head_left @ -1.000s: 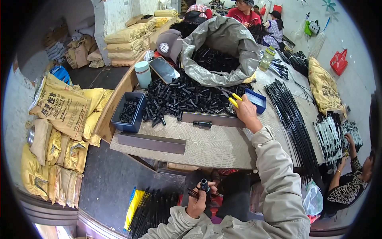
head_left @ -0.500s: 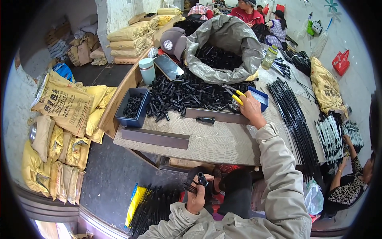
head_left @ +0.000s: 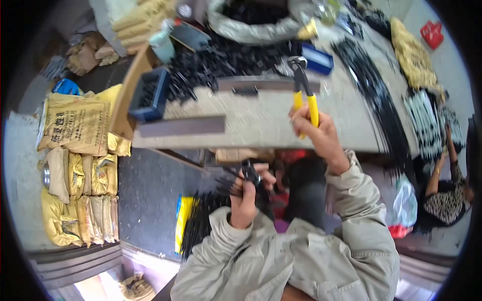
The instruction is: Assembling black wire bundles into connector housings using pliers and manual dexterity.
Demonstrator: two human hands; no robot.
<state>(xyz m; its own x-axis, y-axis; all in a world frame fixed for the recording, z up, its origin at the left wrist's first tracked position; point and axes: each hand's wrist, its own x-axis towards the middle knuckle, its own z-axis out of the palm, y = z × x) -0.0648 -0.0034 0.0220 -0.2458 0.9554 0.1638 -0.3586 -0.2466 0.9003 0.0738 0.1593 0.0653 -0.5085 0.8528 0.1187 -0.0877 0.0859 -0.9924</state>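
Note:
Pincers with yellow handles and a dark metal head [head_left: 299,75] are in my right hand [head_left: 325,134], its fingers wrapped round the handles. They point away from me, above the near part of the table [head_left: 271,113]. My left hand [head_left: 244,201], lower and closer to my body, is closed round a black tubular fitting [head_left: 250,172]. Several thin black rods extend leftward from that hand; motion blur hides how they meet the fitting. Loose black fittings [head_left: 216,67] are heaped at the table's far side.
A dark blue bin [head_left: 150,95] of small black parts stands at left, behind a flat metal bar [head_left: 183,126]. A blue box [head_left: 317,59] and long black rods [head_left: 374,90] lie at right. Black rods [head_left: 201,215] stand by my left forearm. Another person's arm [head_left: 437,173] shows far right.
My right hand has brought the pincers toward me, away from the blue box. My left hand keeps the black fitting, slightly turned. The view has tilted downward.

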